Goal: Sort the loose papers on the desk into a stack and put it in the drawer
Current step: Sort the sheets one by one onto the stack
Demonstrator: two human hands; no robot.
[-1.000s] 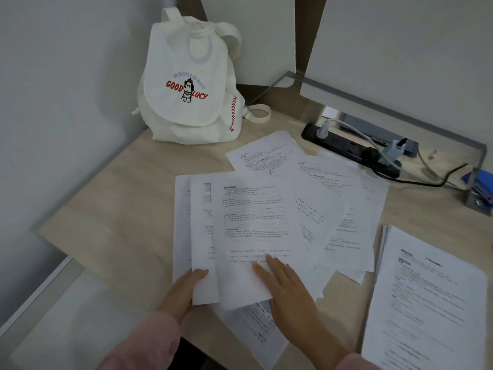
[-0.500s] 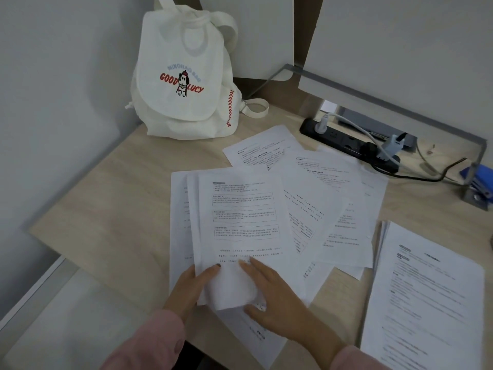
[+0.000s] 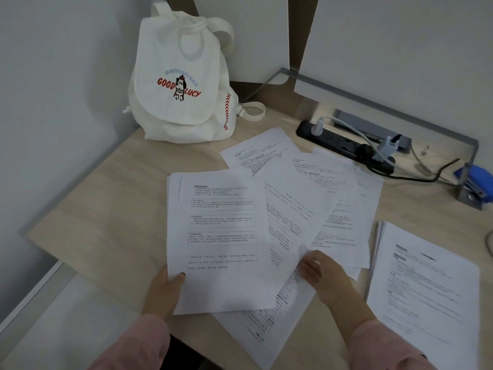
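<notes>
Head view: at lower centre of the frame the left hand (image 3: 165,287) grips the lower left edge of a small gathered stack of papers (image 3: 221,236), thumb pressed on the top sheet and fingers hidden underneath. To its right, the right hand (image 3: 326,276) has its fingers curled in on the lower corner of the fanned sheets (image 3: 317,206), pinching the paper there. Both wrists come out of pink sleeves (image 3: 384,343) at the bottom edge.

The gathered stack lies roughly square, printed side up, overlapping the left side of the fanned sheets, which spread toward the upper right and lie askew over one another. One more sheet (image 3: 266,327) sticks out below the stack toward the bottom edge. At lower right a separate pile of papers (image 3: 426,284) lies apart from the fan. All of these rest on the light wooden desk (image 3: 106,209).

At upper centre a white backpack (image 3: 181,84) printed "GOOD LUCY" stands in the corner against the wall. At upper right a black power strip (image 3: 338,142) with plugs and cables lies just beyond the fan, and a blue object (image 3: 477,182) sits at the right edge.
</notes>
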